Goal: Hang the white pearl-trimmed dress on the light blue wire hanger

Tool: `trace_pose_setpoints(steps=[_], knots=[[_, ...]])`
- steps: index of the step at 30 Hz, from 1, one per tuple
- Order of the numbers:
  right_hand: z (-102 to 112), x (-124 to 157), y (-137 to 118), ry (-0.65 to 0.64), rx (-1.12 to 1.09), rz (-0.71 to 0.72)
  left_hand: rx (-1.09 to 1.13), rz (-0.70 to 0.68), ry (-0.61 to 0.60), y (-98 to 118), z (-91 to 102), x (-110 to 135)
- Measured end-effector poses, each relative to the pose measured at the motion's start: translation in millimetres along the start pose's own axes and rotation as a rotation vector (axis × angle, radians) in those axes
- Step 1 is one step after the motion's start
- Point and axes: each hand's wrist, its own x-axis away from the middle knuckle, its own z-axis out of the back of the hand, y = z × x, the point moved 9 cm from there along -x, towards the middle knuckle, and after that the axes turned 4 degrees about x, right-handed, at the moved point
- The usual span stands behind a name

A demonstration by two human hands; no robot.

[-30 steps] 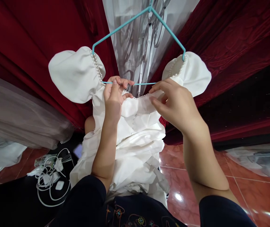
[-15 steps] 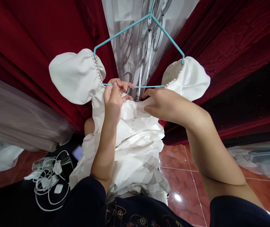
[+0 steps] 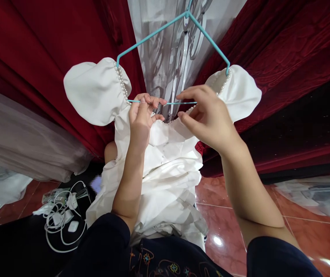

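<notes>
The left forearm [image 3: 128, 179] rose steeply, leaning a little rightward, and ended in a left hand [image 3: 138, 123] whose thumb [image 3: 143, 107] stood upright, its tip brought against the fingers [image 3: 154, 100]; these pointed across toward the other hand. The right forearm [image 3: 245, 184] slanted up and inward from the lower right. The right hand [image 3: 211, 115] showed its back, fingers loosely curved leftward, thumb parted from them below, nothing gripped between.

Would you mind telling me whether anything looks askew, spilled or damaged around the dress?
Only the white cable stands out: it lies in a loose tangle on the black surface at the picture's left, which looks untidy. The dress is bunched lower down, but I see no spill or damage.
</notes>
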Motion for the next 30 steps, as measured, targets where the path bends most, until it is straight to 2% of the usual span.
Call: trace_pose_setpoints(steps=[3, 8, 10, 11, 13, 15, 17, 18, 20, 23, 26, 30], knots=[[-19.3, 3.6, 12.4, -0.043, 0.006, -0.021, -0.030, 0.025, 0.023, -2.4, 2.0, 0.2], [-26.9, 10.4, 26.3, 0.136, 0.081, -0.063, -0.092, 0.103, -0.071, -0.8, 1.2, 3.4], [-31.3, 10.6, 29.6, 0.168, 0.080, -0.064, -0.204, 0.140, -0.081, 2.4, 8.9, 7.5], [-33.5, 10.3, 30.7, 0.185, 0.058, -0.051, -0.274, 0.109, -0.064, 8.6, 15.1, 9.4], [-36.1, 10.1, 32.5, 0.251, -0.016, -0.009, -0.404, -0.110, 0.030, 35.2, 29.4, 13.7], [-37.1, 11.4, 33.8, 0.338, -0.092, 0.039, -0.513, -0.455, 0.150, 70.6, 38.6, 24.3], [-37.7, 13.7, 33.4, 0.409, -0.145, 0.078, -0.657, -0.735, 0.215, 94.2, 37.1, 33.9], [-38.2, 14.7, 32.3, 0.429, -0.162, 0.095, -0.749, -0.822, 0.219, 99.9, 33.0, 34.1], [-37.5, 16.8, 28.8, 0.457, -0.183, 0.123, -0.930, -0.908, 0.218, 103.8, 24.8, 25.3], [-34.1, 17.7, 25.3, 0.459, -0.192, 0.136, -1.063, -0.924, 0.264, 105.4, 22.0, 1.9], [-26.0, 15.7, 28.1, 0.476, -0.198, 0.118, -1.042, -0.919, 0.304, 111.6, 27.2, -18.6], [-11.3, 11.4, 33.5, 0.544, -0.201, 0.093, -0.862, -0.948, 0.219, 129.2, 45.9, -39.8]])
